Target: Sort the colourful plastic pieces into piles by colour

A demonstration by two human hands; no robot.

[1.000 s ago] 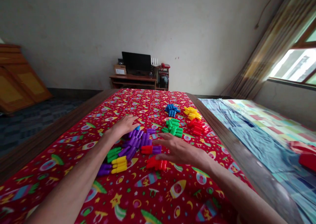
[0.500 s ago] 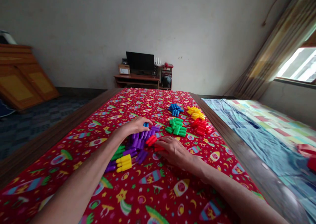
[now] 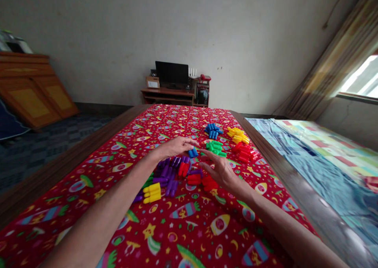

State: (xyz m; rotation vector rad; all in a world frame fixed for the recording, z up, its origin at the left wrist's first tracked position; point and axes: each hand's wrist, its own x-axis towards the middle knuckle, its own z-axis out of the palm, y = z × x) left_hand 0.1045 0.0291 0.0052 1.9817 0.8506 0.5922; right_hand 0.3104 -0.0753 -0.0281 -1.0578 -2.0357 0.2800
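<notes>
In the head view, my left hand [image 3: 177,145] reaches over the cloth with fingers stretched out, right above a blue plastic building piece [image 3: 193,152]. That piece lies between my two hands, and I see no firm grip on it. My right hand [image 3: 221,167] has thumb and forefinger spread apart, facing the blue piece. Below the right hand lie red pieces [image 3: 194,179]. A heap of purple pieces [image 3: 168,173] lies under and beside my left wrist, with a red piece [image 3: 183,169] on it. Yellow pieces [image 3: 152,193] lie nearer me; green ones are partly hidden by my left forearm.
Colour-sorted piles stand beyond my right hand: blue [image 3: 213,130], yellow [image 3: 238,135], green [image 3: 215,148] and red [image 3: 245,152]. A red patterned cloth [image 3: 177,240] covers the table. A bed [image 3: 298,154] is to the right, and a desk with a monitor [image 3: 171,74] is ahead.
My left hand has moved right, and the blue piece now lies farther right. My right hand has lifted off the red pieces and shifted right with its fingers spread. The view has turned slightly left.
</notes>
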